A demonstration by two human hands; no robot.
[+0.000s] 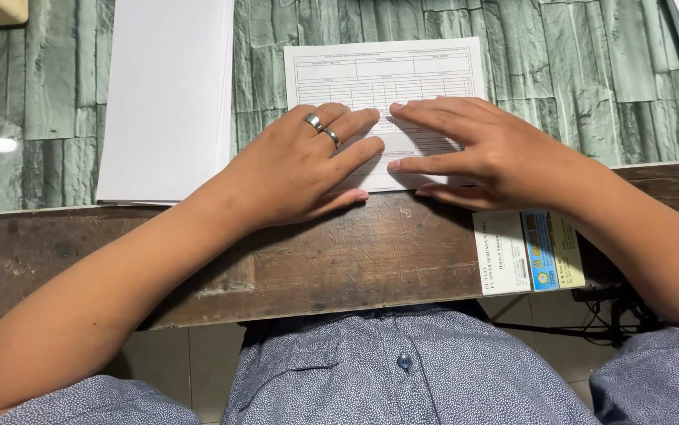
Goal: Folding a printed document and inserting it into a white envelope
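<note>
Left hand [308, 161] and right hand [477, 149] lie flat, fingertips nearly touching.

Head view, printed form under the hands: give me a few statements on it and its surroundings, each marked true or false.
1. Both the left hand and the right hand lie flat on the white printed form with ruled table lines. True.
2. The left hand wears two silver rings. True.
3. The form is crumpled into a ball. False: it lies flat.
4. The stack of blank white paper sheets lies to the right of the form. False: it lies to its left.
5. A blue-and-yellow sticker sits on the worn brown wooden desk edge. True.
</note>
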